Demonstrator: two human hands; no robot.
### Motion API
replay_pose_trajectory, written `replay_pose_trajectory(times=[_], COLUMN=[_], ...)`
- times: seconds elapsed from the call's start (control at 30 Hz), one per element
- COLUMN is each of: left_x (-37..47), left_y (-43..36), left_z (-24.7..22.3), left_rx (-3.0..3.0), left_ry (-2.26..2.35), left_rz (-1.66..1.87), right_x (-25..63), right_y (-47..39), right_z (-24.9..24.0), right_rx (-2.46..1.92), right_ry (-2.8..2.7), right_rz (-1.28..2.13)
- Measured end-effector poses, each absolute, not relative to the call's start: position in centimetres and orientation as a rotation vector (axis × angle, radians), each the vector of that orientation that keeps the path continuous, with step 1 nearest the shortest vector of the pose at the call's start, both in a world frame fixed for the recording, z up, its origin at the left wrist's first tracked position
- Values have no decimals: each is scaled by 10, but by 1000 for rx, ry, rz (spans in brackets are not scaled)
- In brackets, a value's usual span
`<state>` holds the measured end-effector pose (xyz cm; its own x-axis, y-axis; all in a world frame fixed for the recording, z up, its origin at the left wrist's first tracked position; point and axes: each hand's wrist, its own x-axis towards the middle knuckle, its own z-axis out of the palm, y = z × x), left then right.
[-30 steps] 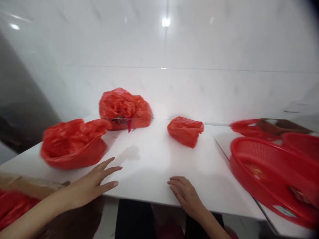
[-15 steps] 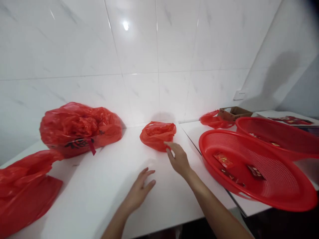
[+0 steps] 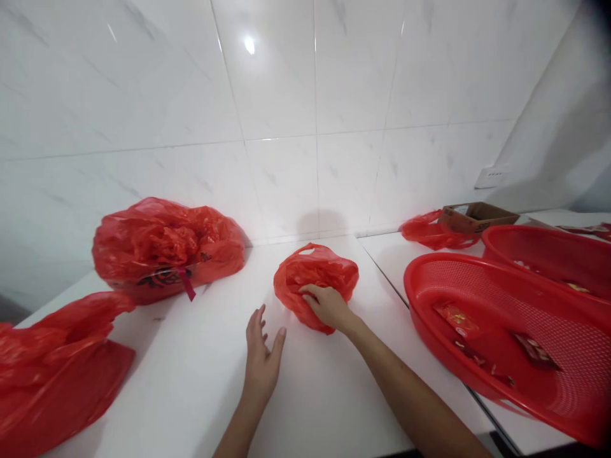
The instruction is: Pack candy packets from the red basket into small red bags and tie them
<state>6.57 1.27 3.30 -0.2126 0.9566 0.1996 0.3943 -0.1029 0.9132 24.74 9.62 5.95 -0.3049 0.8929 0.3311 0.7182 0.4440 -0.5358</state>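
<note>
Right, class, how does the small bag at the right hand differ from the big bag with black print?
Size: the small bag is much smaller than the big bag.
Markings: the big bag shows black print and a pink strip; none shows on the small bag.
Contact: the right hand touches the small bag; neither hand touches the big bag.
Shared: both are red, crumpled plastic on the white table.

White desk (image 3: pixel 191 369), open red bag (image 3: pixel 331 268) at centre, black-printed red bundle (image 3: pixel 167 248) far left, loose red sack (image 3: pixel 62 381) near left, perforated basket (image 3: pixel 458 273) right, second basket (image 3: pixel 548 249) beyond, cardboard box (image 3: pixel 459 221) and limp bag (image 3: pixel 432 234) far right
</note>
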Motion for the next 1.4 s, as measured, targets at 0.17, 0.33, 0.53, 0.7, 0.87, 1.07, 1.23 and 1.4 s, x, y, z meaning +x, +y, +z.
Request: replay_pose_trajectory(times=[0.17, 0.33, 0.53, 0.7, 0.87, 1.07, 1.23, 1.4], left_x=[90, 116, 128, 135, 135, 121, 114, 129], left_y=[30, 61, 77, 82, 87, 93, 95, 75], left_z=[54, 44, 23, 10, 5, -3, -1, 24], left_rx=[1826, 1957, 1998, 2067, 2034, 1983, 1973, 2132], left_ry=[1707, 1877, 1922, 1928, 1968, 2001, 2000, 1879], left_rz=[1353, 1169, 980, 939, 947, 921, 942, 1096], right_x=[250, 258, 273, 283, 287, 296, 311, 310], right_y=[96, 105, 111, 119, 111, 101, 107, 100], right_z=[72, 53, 48, 67, 81, 91, 92, 98], right_rx=[-1336, -1564, -1423, -1301, -1215, -1197, -1366, -1258], right_ry=[-1917, -1926, -1701, -1541, -1514, -1338, -1218, -1242], right_rz=[391, 491, 564, 608, 635, 604, 361, 530])
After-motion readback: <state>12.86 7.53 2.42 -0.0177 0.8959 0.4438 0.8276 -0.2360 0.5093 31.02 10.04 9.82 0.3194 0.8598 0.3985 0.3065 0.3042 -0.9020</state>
